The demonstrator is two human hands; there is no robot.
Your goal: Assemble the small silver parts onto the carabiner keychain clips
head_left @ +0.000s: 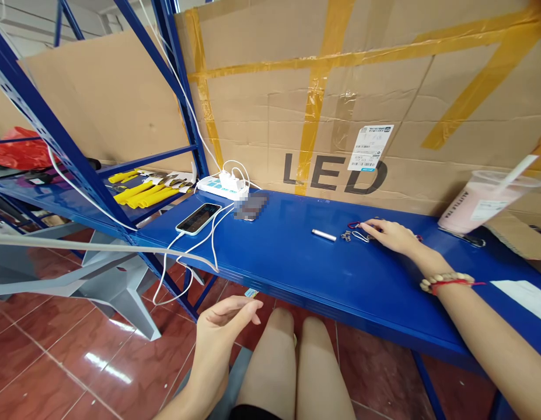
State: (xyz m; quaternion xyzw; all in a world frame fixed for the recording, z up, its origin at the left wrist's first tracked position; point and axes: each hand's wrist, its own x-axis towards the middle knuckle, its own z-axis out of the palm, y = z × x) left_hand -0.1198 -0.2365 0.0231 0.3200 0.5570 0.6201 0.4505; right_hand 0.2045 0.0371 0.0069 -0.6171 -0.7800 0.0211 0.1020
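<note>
My right hand (393, 236) reaches over the blue tabletop (270, 251), thumb and fingers together at a small red cord loop (353, 225). Dark bits show under the fingers, but the hand covers most of them. Beside it lie a white loop of cord (360, 236) and a small cluster of metal pieces (346, 235). A short silver-white tube (324, 235) rests a little further left. My left hand (224, 324) hangs in front of the table edge above my lap, fingers loosely curled and thumb apart from them, with nothing visible in it.
A phone (199, 219) charges at the table's left, near a power strip (224, 185) and a blurred dark object (251, 207). White cables (165, 274) droop over the front edge. A pink drink cup (480, 201) stands at right, before a large cardboard box (261, 116). White paper (524, 300) lies right.
</note>
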